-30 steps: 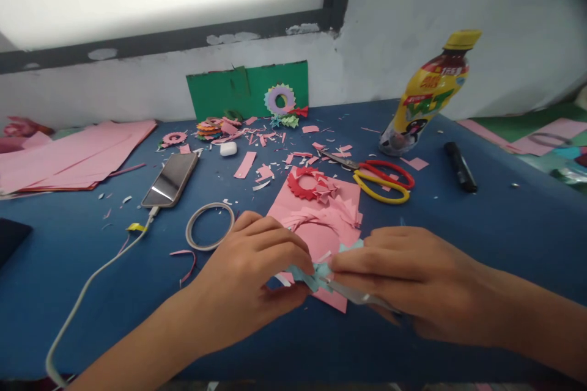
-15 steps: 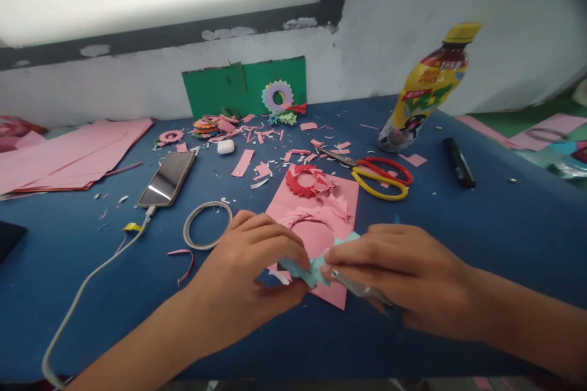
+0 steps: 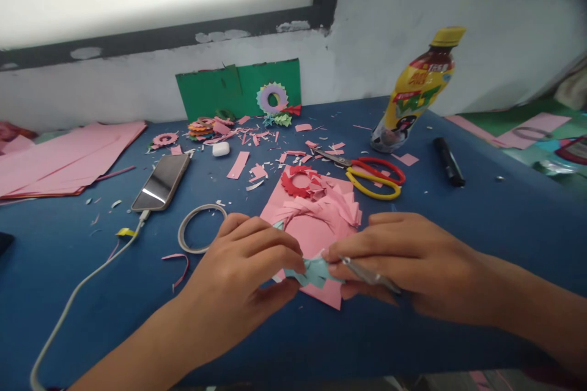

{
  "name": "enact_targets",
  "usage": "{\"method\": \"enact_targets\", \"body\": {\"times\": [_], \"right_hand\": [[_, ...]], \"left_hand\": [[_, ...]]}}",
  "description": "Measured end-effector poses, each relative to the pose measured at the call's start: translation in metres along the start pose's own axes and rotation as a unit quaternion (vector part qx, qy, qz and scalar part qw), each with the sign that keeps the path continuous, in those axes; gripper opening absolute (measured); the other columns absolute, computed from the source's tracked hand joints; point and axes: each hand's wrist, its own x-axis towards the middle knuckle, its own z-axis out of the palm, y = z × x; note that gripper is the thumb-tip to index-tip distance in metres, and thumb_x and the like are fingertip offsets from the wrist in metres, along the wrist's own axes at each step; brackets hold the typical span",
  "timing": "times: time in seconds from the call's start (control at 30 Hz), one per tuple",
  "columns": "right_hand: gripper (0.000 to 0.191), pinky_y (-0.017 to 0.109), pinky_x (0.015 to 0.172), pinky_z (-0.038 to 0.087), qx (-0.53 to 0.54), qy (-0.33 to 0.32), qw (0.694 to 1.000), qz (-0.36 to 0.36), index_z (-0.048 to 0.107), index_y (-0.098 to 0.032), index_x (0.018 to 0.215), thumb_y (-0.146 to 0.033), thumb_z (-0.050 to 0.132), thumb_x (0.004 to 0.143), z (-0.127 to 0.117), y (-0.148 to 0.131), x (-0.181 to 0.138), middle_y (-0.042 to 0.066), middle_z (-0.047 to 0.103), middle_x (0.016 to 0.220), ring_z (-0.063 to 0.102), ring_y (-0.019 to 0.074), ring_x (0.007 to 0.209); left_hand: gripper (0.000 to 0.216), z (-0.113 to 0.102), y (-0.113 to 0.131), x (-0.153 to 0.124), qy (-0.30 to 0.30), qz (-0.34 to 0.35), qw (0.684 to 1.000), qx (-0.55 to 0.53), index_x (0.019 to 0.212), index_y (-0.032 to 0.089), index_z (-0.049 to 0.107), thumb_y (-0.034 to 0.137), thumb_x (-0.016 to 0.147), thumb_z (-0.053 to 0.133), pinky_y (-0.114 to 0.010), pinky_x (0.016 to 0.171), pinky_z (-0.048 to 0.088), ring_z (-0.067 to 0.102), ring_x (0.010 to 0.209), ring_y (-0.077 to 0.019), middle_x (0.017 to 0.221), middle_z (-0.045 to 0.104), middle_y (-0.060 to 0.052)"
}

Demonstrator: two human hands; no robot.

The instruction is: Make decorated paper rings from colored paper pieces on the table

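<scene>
The fingers of the left hand (image 3: 250, 266) pinch one end of the light-blue folded paper (image 3: 314, 274), and those of the right hand (image 3: 403, 259) close on its other end, with a slim silvery tool (image 3: 371, 276) (its exact kind is hard to tell) tucked in the same grip. The paper is above the near part of a pink sheet (image 3: 305, 231) on the blue desk (image 3: 257, 348). Farther up that sheet lie a pink pleated ring (image 3: 342, 212) and a red toothed ring (image 3: 290, 186); red-and-yellow-handled scissors (image 3: 375, 194) rest just beside it, right.
</scene>
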Motion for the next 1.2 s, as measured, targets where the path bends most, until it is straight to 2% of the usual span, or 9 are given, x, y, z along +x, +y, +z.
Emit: {"method": "enact_targets", "body": {"times": [0.17,0.33,0.43,0.67,0.83,1.07,1.2], "right_hand": [[0.025,0.022,0.064,0.045,-0.045,0.005,0.999,-0.017,0.062,-0.013,0.090,-0.013,0.037,0.092,-0.0007,-0.0085,0.0030,0.004,0.069,0.092,0.062,0.0077,0.075],[0.021,0.024,0.063,0.044,-0.071,0.019,0.997,-0.018,0.062,-0.013,0.089,-0.013,0.041,0.091,0.0017,-0.0103,0.0027,0.004,0.069,0.092,0.061,0.0078,0.071],[0.027,0.024,0.063,0.043,-0.073,0.016,0.997,-0.024,0.061,-0.013,0.090,-0.014,0.035,0.093,0.0027,-0.0085,0.0020,0.004,0.069,0.093,0.061,0.0079,0.072],[0.017,0.025,0.061,0.042,-0.091,-0.029,0.995,-0.035,0.058,-0.014,0.098,-0.016,0.043,0.091,0.0024,-0.0079,0.0013,0.003,0.067,0.092,0.057,0.0091,0.069],[0.018,0.026,0.059,0.040,-0.122,-0.055,0.991,-0.032,0.058,-0.015,0.097,-0.015,0.041,0.091,0.0049,-0.0073,0.0016,0.001,0.065,0.088,0.054,0.0097,0.066],[0.028,0.024,0.065,0.041,-0.067,-0.096,0.993,0.012,0.058,-0.017,0.102,-0.015,0.031,0.094,0.0031,-0.0077,-0.0004,0.002,0.064,0.096,0.056,0.0096,0.074],[0.028,0.025,0.065,0.042,-0.088,-0.090,0.992,0.002,0.057,-0.017,0.105,-0.016,0.031,0.094,0.0020,-0.0079,-0.0008,0.003,0.064,0.095,0.057,0.0101,0.073]], "left_hand": [[0.009,0.0006,0.0005,-0.0003,0.003,0.023,0.999,0.022,0.082,0.023,0.057,0.014,0.082,0.055,-0.029,0.073,0.034,0.055,0.076,-0.0117,0.087,0.067,0.004],[0.010,0.0009,0.0011,-0.0018,0.016,0.033,0.998,0.044,0.083,0.023,0.056,0.013,0.080,0.059,-0.028,0.075,0.033,0.055,0.075,-0.0107,0.086,0.067,0.006],[0.010,0.0010,0.0009,-0.0018,0.009,0.037,0.999,0.039,0.084,0.023,0.056,0.014,0.081,0.057,-0.028,0.074,0.033,0.056,0.076,-0.0105,0.087,0.067,0.006],[0.009,0.0021,0.0010,0.0008,-0.007,0.035,0.998,0.049,0.083,0.023,0.056,0.015,0.081,0.056,-0.028,0.072,0.034,0.057,0.075,-0.0108,0.086,0.068,0.006],[0.009,0.0011,0.0001,-0.0005,-0.005,0.039,0.998,0.040,0.085,0.023,0.057,0.015,0.084,0.053,-0.028,0.072,0.036,0.056,0.077,-0.0120,0.086,0.067,0.004],[0.007,-0.0001,-0.0009,0.0003,-0.025,0.058,0.997,0.048,0.086,0.021,0.057,0.017,0.084,0.053,-0.029,0.070,0.037,0.057,0.076,-0.0129,0.087,0.068,0.002],[0.008,-0.0001,-0.0003,0.0008,-0.008,0.051,0.998,0.044,0.086,0.022,0.058,0.018,0.084,0.051,-0.029,0.071,0.037,0.057,0.075,-0.0125,0.085,0.068,0.002]]}}
